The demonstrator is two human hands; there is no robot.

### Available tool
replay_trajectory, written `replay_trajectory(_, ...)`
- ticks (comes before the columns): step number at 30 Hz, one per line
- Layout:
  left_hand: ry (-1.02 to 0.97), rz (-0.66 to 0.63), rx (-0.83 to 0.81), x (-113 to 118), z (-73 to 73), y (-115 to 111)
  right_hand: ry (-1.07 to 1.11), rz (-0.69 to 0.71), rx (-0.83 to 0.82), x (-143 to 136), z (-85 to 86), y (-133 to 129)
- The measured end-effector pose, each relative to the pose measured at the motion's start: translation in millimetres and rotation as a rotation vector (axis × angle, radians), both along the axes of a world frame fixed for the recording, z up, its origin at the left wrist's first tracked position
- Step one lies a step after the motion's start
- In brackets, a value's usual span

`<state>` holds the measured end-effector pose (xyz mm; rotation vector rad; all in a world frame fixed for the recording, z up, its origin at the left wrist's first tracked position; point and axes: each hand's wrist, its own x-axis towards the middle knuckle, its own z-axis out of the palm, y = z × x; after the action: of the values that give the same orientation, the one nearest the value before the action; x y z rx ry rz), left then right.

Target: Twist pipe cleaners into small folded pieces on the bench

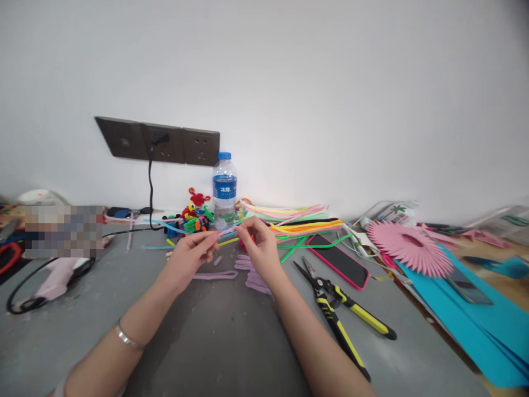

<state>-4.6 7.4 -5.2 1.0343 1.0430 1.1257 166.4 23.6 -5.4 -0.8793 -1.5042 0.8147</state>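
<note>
My left hand [192,258] pinches one end of a light purple pipe cleaner [228,231], held a little above the table. The fingertips of my right hand [262,246] are closed on its other end. Below my hands, a folded purple pipe cleaner [217,275] lies on the grey table, with a short purple piece [218,260] beside it. More folded purple pipe cleaners [258,282] lie in a stack, partly hidden under my right hand and forearm. Behind my hands spreads a bundle of coloured pipe cleaners [308,225].
Black-and-yellow pliers [336,300] lie right of my right forearm, near a pink-edged phone [339,260]. A water bottle [224,193] stands by the wall beside small colourful figures [198,212]. A corded glue gun [55,278] lies left; blue sheets [458,325] and a pink paper fan [407,242] lie right.
</note>
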Motion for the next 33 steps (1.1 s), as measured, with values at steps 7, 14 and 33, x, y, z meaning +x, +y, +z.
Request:
replay_trajectory(7,0.116,-0.273,-0.071,7.1,8.7,-9.7,0.026,-0.012,0.000,2.2,-0.8,0.8)
replay_trajectory(14,0.050,-0.134,0.014,3.7,7.6,-7.3,0.064,-0.029,0.015,7.4,1.4,4.7)
replay_trajectory(33,0.244,0.092,0.251,-16.7,8.8,3.4,0.230,0.034,-0.057,2.6,2.5,5.2)
